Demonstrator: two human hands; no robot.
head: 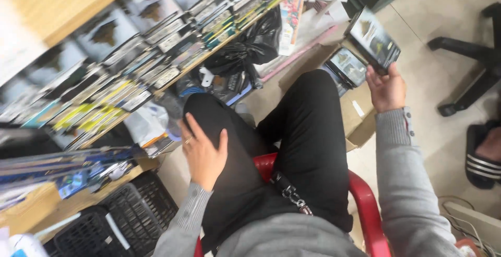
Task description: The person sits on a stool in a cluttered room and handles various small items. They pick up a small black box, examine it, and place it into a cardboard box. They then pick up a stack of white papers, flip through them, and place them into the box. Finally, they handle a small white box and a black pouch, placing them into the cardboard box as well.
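- Two hands show above the red chair (365, 205), where the person sits in black trousers.
- Left hand (202, 155) lies flat and loose on the left thigh, holding nothing.
- Right hand (387, 90), beyond the chair, grips a dark flat package (373, 38).
- Past the chair, a cardboard box (360, 113) on the floor holds another such package (348, 66).

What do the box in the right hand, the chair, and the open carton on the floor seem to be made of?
Box in the right hand: probably printed card with a glossy finish, since light glints off its face.
Chair: likely moulded plastic; the red rim is smooth and shiny.
Carton: corrugated cardboard by its look, matt brown with folded flaps.
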